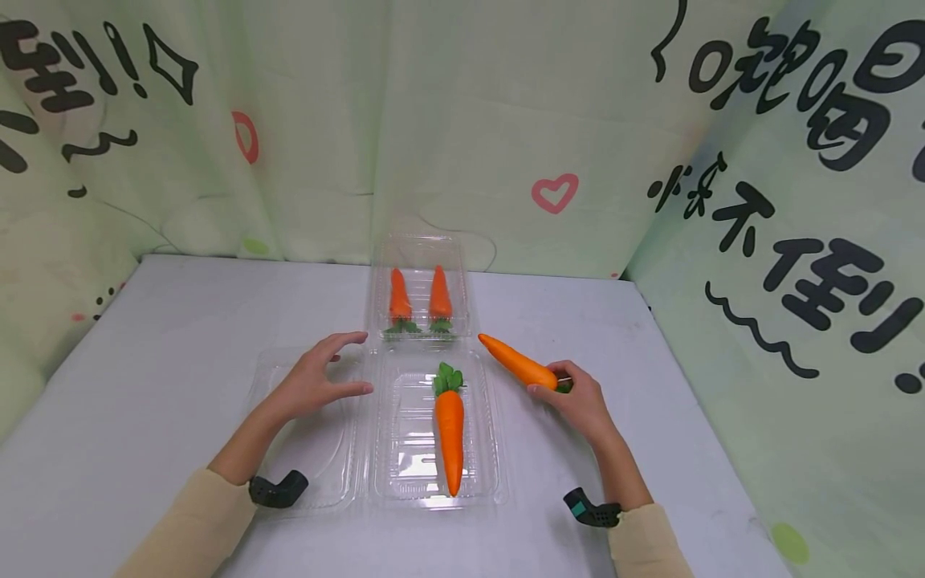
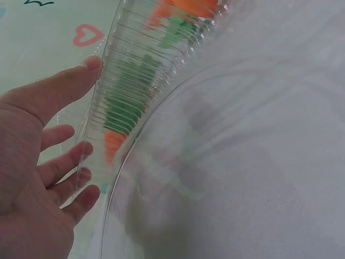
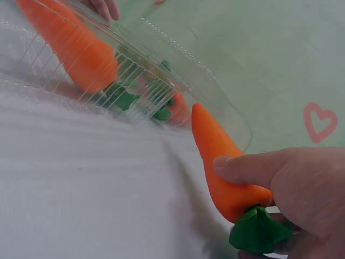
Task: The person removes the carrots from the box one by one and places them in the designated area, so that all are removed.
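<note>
My right hand (image 1: 578, 401) grips a toy carrot (image 1: 516, 363) near its leafy end, its tip pointing up and left. In the right wrist view the thumb lies along the orange body of this carrot (image 3: 221, 162), above the green top. Just left of it stands a clear plastic box (image 1: 386, 433) with its lid (image 1: 289, 474) folded out to the left. One carrot (image 1: 450, 437) lies inside, leaves toward the back. My left hand (image 1: 314, 381) hovers over the lid side with fingers spread, holding nothing; in the left wrist view its fingers (image 2: 70, 199) are beside the clear plastic.
Behind the box stands another clear plastic box (image 1: 419, 253) with two smaller carrots (image 1: 439, 295) in it, leaves toward me. A white table (image 1: 181, 337) carries everything. Pale green curtains (image 1: 462, 120) with black writing and pink hearts surround the back and sides.
</note>
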`<state>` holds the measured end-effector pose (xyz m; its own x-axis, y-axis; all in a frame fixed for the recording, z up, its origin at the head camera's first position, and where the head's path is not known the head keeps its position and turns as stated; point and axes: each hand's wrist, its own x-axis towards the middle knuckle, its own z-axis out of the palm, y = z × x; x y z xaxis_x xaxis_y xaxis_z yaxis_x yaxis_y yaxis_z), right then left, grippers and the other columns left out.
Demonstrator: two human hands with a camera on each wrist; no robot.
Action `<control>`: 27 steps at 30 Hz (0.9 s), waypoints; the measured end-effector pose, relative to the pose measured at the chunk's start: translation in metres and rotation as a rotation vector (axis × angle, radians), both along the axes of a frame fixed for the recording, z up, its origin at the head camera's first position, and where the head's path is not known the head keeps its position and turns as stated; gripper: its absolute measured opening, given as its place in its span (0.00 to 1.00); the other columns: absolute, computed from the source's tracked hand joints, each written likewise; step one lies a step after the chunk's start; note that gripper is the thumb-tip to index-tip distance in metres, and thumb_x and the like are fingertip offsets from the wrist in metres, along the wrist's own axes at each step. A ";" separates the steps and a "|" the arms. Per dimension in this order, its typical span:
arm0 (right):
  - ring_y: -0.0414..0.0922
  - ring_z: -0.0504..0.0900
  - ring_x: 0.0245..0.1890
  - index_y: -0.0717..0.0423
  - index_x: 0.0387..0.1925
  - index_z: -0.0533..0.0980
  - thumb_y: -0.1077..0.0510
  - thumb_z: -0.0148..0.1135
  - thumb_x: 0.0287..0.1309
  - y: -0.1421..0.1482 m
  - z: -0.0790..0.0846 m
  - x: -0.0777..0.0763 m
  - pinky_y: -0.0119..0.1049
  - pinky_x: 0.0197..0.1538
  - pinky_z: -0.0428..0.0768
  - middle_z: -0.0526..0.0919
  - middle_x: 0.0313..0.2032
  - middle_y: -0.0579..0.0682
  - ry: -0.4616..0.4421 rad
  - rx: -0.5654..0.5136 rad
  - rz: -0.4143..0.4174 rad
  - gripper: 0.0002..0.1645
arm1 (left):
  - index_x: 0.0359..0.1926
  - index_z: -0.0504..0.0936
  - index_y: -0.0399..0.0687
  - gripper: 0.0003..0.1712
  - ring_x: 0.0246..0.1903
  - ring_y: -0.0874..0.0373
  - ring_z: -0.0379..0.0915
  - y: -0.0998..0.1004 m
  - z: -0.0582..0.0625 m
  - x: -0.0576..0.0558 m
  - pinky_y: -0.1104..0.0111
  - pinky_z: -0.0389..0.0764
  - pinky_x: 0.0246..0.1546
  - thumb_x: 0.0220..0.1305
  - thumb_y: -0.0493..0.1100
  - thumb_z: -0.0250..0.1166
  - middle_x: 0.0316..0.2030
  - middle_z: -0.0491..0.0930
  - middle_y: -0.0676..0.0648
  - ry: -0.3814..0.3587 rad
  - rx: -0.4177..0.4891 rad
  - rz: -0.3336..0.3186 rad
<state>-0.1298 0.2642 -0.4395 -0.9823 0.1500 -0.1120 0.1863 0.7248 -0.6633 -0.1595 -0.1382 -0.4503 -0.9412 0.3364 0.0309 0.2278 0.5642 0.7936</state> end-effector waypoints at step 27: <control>0.51 0.72 0.45 0.58 0.52 0.74 0.50 0.71 0.52 -0.001 -0.006 0.001 0.39 0.49 0.78 0.78 0.48 0.58 -0.049 0.060 0.001 0.29 | 0.69 0.64 0.51 0.46 0.66 0.42 0.62 0.000 0.000 0.000 0.45 0.73 0.61 0.51 0.51 0.75 0.69 0.64 0.43 0.010 -0.001 -0.001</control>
<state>-0.1286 0.2631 -0.4453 -0.9761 0.1570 -0.1505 0.2167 0.7629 -0.6092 -0.1594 -0.1380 -0.4502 -0.9405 0.3375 0.0398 0.2360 0.5645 0.7910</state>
